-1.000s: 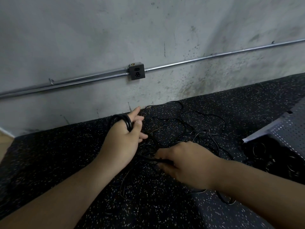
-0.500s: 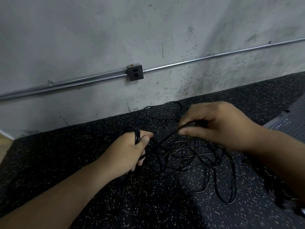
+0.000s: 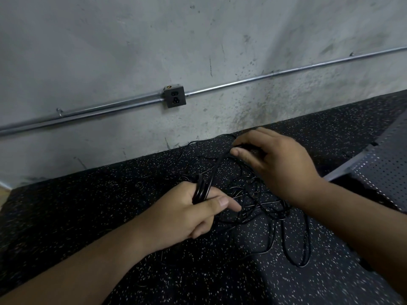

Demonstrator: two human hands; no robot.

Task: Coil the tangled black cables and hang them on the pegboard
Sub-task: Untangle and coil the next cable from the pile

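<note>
A tangle of thin black cables lies on the speckled black floor mat near the wall. My left hand holds a small coil of black cable wound between thumb and palm. A taut strand runs from that coil up to my right hand, which pinches the cable between thumb and fingers above the tangle. A loose loop trails toward me at the right. The grey perforated pegboard lies at the right edge, partly cut off.
A concrete wall rises just behind the mat, with a metal conduit and an outlet box on it. A strip of light floor shows at the far left.
My right hand rose from low by the tangle to up near the wall, drawing a strand taut. My left hand moved toward me and to the right with the coil and closed its thumb over it.
</note>
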